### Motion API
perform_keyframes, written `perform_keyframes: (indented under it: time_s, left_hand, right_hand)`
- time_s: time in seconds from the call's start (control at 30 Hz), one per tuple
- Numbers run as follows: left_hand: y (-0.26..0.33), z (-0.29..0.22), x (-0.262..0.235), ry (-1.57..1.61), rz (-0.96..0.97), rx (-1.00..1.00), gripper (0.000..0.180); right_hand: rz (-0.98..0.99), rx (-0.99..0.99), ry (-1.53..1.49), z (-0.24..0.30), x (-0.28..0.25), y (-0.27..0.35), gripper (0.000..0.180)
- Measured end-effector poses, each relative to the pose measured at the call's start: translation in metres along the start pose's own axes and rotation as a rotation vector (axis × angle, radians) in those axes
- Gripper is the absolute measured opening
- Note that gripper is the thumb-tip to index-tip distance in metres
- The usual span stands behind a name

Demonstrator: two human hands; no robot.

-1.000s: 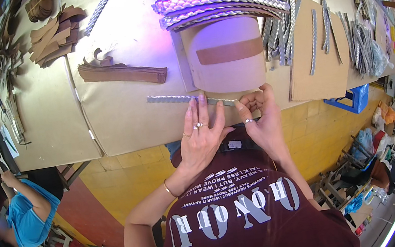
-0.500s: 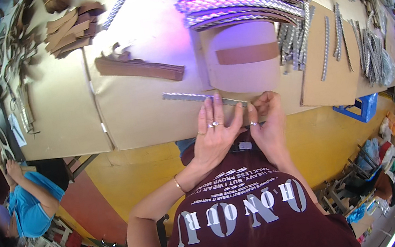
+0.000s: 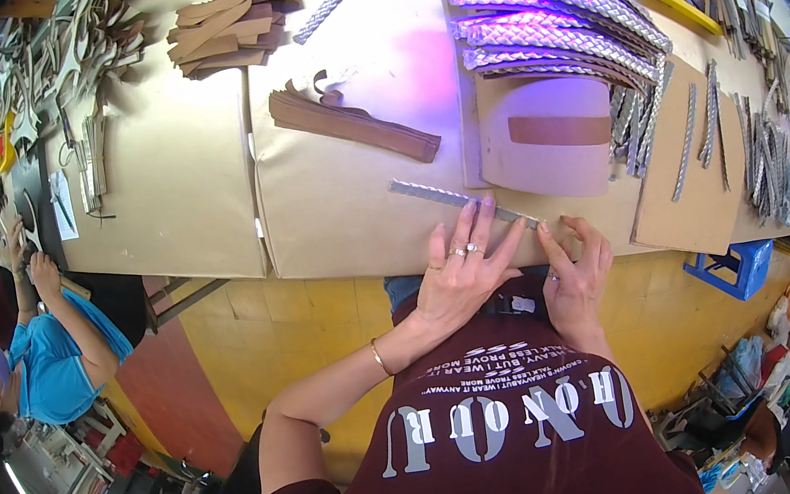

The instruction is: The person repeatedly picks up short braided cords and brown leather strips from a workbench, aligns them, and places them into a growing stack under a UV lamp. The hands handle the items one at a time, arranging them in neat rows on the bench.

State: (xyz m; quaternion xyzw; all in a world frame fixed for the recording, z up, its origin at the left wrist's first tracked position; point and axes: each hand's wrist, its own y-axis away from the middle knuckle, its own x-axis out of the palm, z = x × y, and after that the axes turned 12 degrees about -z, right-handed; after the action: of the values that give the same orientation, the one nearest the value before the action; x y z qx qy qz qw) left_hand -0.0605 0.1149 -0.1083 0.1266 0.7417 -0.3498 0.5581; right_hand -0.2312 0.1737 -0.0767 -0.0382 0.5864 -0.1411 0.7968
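Observation:
A narrow grey strip with a silvery braided edge [image 3: 428, 191] lies slantwise near the table's front edge. My left hand [image 3: 464, 273] rests over it, fingers spread and stretched out, the tips pressing the strip's middle and right part. At the strip's right end is my right hand [image 3: 578, 272], its fingers bent and closed round that end; the exact grip is partly hidden. Just beyond my hands stands a pale curved block [image 3: 550, 164] with a brown band [image 3: 561, 131] across it. A stack of brown strips [image 3: 353, 126] lies farther left.
Thick silvery braids [image 3: 563, 6] are piled behind the block. Loose braided strips [image 3: 683, 141] lie on a cardboard sheet [image 3: 656, 200] at the right. Brown strips [image 3: 228, 28] are heaped at the far left. A blue stool [image 3: 737, 272] and a co-worker's blue sleeve [image 3: 63, 364] flank the table.
The whole view has shifted, so the table's things sit farther right and lower. My left fingers have spread along the strip, and its thumb has drawn back from the right end.

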Motion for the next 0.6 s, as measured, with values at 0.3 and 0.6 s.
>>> perform_keyframes:
  time_s: [0.3,0.6]
  left_hand:
    - [-0.008,-0.009,0.002,0.038,-0.068,0.029,0.059]
    - [-0.024,-0.012,0.002,0.289,-0.029,0.120,0.061]
  right_hand:
    - [-0.076,0.061,-0.090,-0.008,-0.004,0.004,0.050]
    - [-0.202,0.167,-0.228,-0.013,-0.003,-0.001,0.030]
